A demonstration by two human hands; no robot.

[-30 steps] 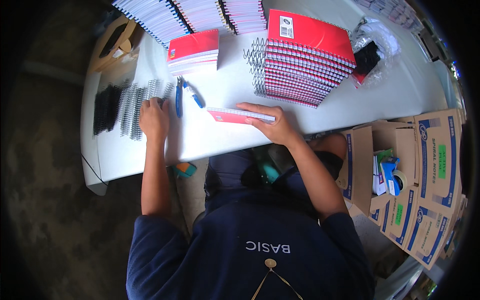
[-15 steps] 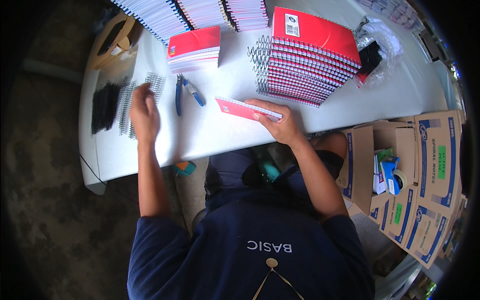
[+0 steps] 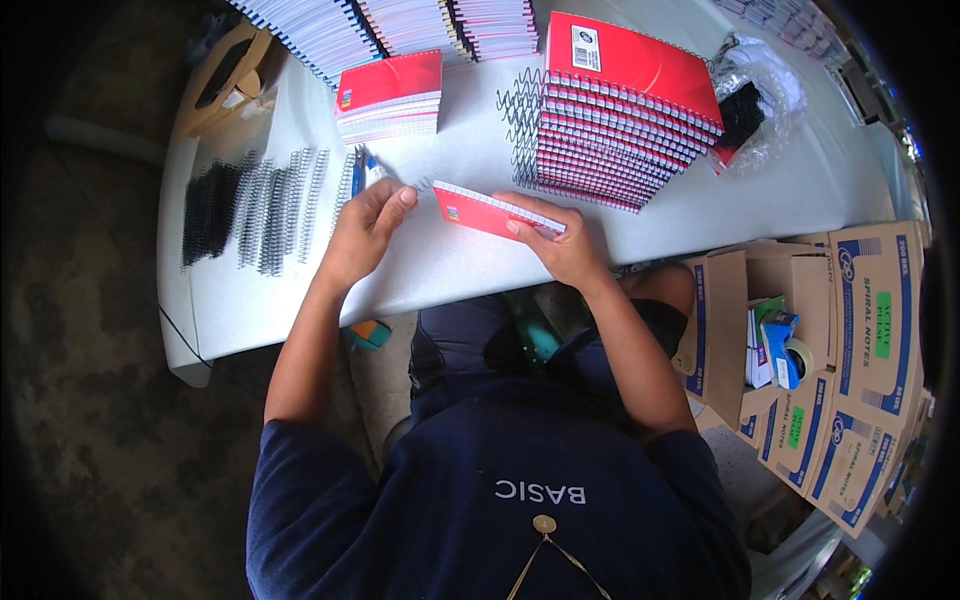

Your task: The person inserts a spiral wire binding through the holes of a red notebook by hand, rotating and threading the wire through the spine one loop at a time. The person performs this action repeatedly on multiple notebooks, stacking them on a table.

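Observation:
My right hand [image 3: 562,242] grips a small red-covered notepad [image 3: 478,214], thumb on the cover, its punched white edge turned upward. My left hand [image 3: 368,232] is closed in a pinch on a thin dark spiral coil [image 3: 424,185]. The coil's end reaches the left end of the punched edge; whether it is inside a hole I cannot tell. Most of the coil is hidden by the fingers. Behind my left hand lie cutting pliers [image 3: 357,170] with blue handles, partly covered. More loose spiral coils [image 3: 272,215] lie in rows to the left.
A stack of small red pads [image 3: 390,80] stands beyond my left hand. At the right is a tall pile of red spiral notebooks [image 3: 630,110]. Larger bound stacks [image 3: 400,30] line the back. Cardboard boxes [image 3: 790,370] stand beside the table at the right.
My left hand has moved right from the rows of coils to the notepad's left end, bringing a coil. It now partly covers the pliers. My right hand and the notepad have hardly moved.

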